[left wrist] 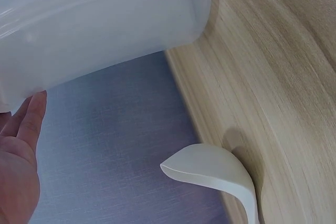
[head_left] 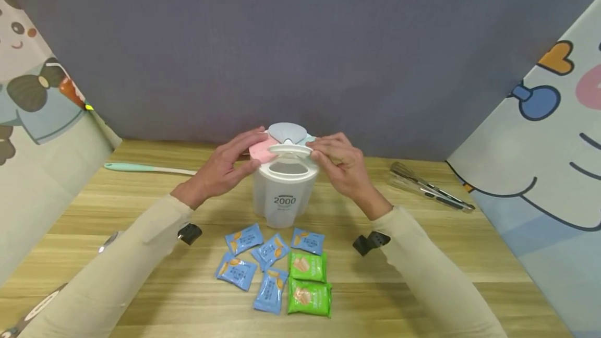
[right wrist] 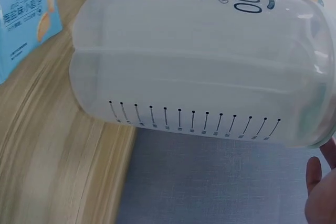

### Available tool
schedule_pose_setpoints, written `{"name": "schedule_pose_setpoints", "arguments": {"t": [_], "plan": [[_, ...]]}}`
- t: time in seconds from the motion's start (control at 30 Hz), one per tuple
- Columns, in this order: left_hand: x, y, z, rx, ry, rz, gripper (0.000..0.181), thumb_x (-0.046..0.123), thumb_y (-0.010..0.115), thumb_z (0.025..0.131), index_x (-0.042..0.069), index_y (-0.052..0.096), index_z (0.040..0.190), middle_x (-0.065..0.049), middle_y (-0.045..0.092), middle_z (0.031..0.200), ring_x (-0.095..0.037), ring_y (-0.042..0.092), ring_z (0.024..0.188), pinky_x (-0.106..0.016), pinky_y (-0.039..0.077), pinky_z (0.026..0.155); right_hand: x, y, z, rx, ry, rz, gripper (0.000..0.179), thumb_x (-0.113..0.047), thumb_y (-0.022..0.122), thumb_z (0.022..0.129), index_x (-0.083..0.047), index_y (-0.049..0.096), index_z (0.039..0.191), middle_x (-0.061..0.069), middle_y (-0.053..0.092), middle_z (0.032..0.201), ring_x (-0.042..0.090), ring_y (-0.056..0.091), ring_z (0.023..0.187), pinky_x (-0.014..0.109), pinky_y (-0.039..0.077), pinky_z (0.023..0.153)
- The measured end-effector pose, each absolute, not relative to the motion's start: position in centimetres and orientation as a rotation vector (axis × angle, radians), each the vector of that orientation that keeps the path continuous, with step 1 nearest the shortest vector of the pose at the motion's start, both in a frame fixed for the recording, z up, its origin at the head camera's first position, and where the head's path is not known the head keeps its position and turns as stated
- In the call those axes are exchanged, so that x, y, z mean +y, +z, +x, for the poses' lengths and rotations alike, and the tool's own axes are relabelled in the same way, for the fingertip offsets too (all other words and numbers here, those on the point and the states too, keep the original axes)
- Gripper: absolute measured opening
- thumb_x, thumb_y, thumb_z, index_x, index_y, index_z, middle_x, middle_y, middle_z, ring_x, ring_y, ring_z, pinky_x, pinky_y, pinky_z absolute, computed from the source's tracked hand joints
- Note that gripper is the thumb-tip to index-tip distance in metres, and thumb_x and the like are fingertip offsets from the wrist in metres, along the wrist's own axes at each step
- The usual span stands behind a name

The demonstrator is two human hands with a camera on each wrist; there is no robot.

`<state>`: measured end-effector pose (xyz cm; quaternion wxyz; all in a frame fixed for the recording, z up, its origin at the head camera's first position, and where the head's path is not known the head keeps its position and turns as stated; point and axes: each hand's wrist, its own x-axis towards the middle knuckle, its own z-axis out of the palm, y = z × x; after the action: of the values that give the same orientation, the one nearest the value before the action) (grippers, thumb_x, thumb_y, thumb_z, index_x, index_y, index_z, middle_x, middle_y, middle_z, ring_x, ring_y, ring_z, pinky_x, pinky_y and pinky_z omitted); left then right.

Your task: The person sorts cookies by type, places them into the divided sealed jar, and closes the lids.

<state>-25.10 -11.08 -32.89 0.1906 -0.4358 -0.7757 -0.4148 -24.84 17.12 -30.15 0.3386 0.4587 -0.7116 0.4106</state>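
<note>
A translucent storage canister (head_left: 284,200) marked 2000 stands upright at the table's middle, a scale printed down its side in the right wrist view. Its sectioned lid has a pink part (head_left: 263,148) and a pale blue part (head_left: 287,132). At the front, a white flap (head_left: 290,148) is raised over an opening. My left hand (head_left: 224,167) rests against the lid's left side, fingers long and thumb at the front rim. From the right, my right hand (head_left: 343,163) pinches the flap's end between thumb and fingers; part of this grip is hidden.
Several blue snack packets (head_left: 268,289) and two green packets (head_left: 310,298) lie before the canister. To the left is a white ladle (left wrist: 212,166) with a mint handle (head_left: 129,167). A metal wire-headed utensil (head_left: 429,189) lies right. A grey panel (head_left: 300,56) stands behind.
</note>
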Motion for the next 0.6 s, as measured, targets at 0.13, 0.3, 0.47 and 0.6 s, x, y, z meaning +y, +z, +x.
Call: {"name": "schedule_pose_setpoints", "arguments": {"t": [0.13,0.3,0.47,0.6], "plan": [[-11.1,-33.0,-25.2,-2.17,-1.175,-1.234,0.049,0.034,0.052,0.098,0.009,0.045,0.139,-0.009,0.035,0.148,-0.024,0.034,0.133,-0.036,0.049,0.091,16.7,-29.7,-24.5,-1.877,1.117,1.143,0.007,0.004,0.069,0.082,0.004,0.073,0.089,0.016,0.07,0.09,0.03,0.057,0.081,0.032,0.045,0.075],[-11.2,-33.0,-25.2,-2.164,-1.192,-1.24,0.048,0.028,0.054,0.098,0.007,0.044,0.14,-0.009,0.033,0.149,-0.026,0.036,0.132,-0.038,0.05,0.09,15.9,-28.1,-23.0,-1.904,1.145,1.111,0.015,0.019,0.066,0.074,0.01,0.069,0.085,0.022,0.068,0.085,0.032,0.054,0.077,0.03,0.043,0.073],[-11.3,-33.1,-25.1,-2.168,-1.194,-1.235,0.048,0.029,0.054,0.098,0.008,0.044,0.14,-0.007,0.033,0.15,-0.026,0.039,0.13,-0.037,0.05,0.09,15.6,-27.7,-22.6,-1.918,1.157,1.074,0.012,0.019,0.066,0.075,0.011,0.069,0.084,0.023,0.068,0.082,0.029,0.054,0.075,0.028,0.044,0.071],[-11.3,-33.1,-25.2,-2.156,-1.207,-1.252,0.048,0.028,0.054,0.098,0.007,0.044,0.141,-0.01,0.033,0.149,-0.026,0.04,0.129,-0.038,0.05,0.09,15.5,-27.7,-22.8,-1.907,1.176,1.043,0.01,0.018,0.067,0.076,0.011,0.069,0.083,0.022,0.068,0.081,0.027,0.053,0.074,0.027,0.044,0.068]]}}
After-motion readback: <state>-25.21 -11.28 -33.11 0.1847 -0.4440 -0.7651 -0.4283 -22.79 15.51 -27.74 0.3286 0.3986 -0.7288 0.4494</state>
